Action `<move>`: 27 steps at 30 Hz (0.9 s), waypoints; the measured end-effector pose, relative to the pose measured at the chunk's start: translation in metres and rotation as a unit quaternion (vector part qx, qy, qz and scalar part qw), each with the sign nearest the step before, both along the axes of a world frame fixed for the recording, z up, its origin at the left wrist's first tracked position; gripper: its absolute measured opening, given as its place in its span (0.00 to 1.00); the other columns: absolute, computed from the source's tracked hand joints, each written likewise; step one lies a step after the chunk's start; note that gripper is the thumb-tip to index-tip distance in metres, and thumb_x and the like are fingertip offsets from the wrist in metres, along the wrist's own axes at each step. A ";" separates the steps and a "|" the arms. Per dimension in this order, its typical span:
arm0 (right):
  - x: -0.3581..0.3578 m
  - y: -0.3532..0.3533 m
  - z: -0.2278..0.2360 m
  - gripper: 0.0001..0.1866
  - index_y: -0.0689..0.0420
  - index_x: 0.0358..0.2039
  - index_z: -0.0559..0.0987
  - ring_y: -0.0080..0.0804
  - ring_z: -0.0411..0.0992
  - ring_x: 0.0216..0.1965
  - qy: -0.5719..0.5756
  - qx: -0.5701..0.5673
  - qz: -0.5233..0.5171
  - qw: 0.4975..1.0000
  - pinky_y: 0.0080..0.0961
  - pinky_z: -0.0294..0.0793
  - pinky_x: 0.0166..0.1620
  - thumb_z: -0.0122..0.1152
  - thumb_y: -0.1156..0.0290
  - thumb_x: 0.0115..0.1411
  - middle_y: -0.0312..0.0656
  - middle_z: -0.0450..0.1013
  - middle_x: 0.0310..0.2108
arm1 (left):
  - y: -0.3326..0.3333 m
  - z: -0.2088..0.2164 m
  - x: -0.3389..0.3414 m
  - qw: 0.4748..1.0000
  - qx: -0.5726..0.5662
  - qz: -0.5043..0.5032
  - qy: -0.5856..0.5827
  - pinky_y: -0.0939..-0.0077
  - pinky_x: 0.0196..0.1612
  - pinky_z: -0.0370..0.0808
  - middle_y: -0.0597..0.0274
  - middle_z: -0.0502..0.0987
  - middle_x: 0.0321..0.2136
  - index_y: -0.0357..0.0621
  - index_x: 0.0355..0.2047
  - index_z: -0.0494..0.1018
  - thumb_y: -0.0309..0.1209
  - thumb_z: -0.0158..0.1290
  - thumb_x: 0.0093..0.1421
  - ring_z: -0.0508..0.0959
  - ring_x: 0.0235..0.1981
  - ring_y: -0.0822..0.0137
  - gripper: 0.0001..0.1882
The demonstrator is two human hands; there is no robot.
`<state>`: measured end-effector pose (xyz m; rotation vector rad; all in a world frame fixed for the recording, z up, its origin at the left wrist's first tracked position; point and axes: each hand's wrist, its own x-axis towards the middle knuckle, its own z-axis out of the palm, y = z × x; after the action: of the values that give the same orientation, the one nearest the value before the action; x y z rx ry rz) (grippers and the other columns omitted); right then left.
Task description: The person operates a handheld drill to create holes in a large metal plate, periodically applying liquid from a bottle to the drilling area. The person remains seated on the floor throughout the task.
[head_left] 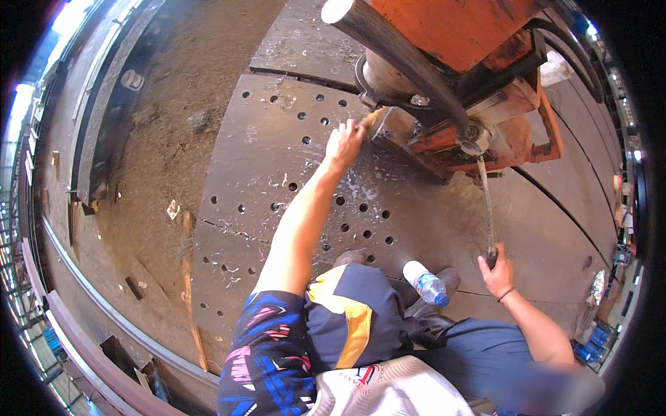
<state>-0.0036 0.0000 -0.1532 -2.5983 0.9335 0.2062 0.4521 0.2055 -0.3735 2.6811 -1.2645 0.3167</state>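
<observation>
My left hand (345,142) reaches forward over a drilled steel plate (270,166). Its fingers are closed on a small tan brush-like thing (374,118), whose tip lies close to the drill's lower end (371,90). Low on the right, my right hand (498,274) is wrapped round the dark knob of a long thin metal lever (488,201). That lever runs up to a round hub (477,140) on an orange drilling machine (451,31). Whatever bit sits under the machine cannot be made out.
A water bottle (427,283) with a blue cap stands between my legs. Metal shavings and wet patches lie around the several holes. A thick metal bar (402,55) slants across the machine. To the left are a dirt floor (180,118) and long steel beams (118,90).
</observation>
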 end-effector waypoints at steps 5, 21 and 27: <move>0.005 0.020 0.005 0.19 0.53 0.44 0.66 0.56 0.74 0.24 -0.024 0.036 0.001 0.999 0.45 0.70 0.26 0.66 0.63 0.58 0.50 0.71 0.21 | 0.086 0.019 0.087 0.891 -0.028 0.423 0.163 0.56 0.41 0.81 0.50 0.74 0.41 0.39 0.45 0.69 0.32 0.51 0.62 0.82 0.39 0.51 0.13; 0.005 0.013 -0.003 0.18 0.53 0.43 0.68 0.55 0.74 0.24 -0.068 0.028 0.033 0.997 0.44 0.71 0.26 0.65 0.64 0.58 0.48 0.71 0.20 | 0.052 0.015 0.063 0.949 0.022 0.311 0.046 0.64 0.30 0.81 0.52 0.76 0.34 0.45 0.40 0.73 0.28 0.48 0.62 0.82 0.29 0.56 0.07; -0.008 -0.006 0.002 0.19 0.55 0.43 0.70 0.55 0.75 0.26 -0.009 -0.013 0.047 0.999 0.44 0.73 0.28 0.66 0.65 0.54 0.50 0.74 0.22 | 0.144 0.070 0.066 0.921 0.106 0.339 0.161 0.53 0.54 0.74 0.42 0.70 0.54 0.41 0.56 0.68 0.50 0.58 0.59 0.75 0.54 0.48 0.32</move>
<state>-0.0116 -0.0057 -0.1514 -2.6662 0.8137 0.1976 0.5186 0.3498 -0.3031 3.1014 -0.2625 -0.2021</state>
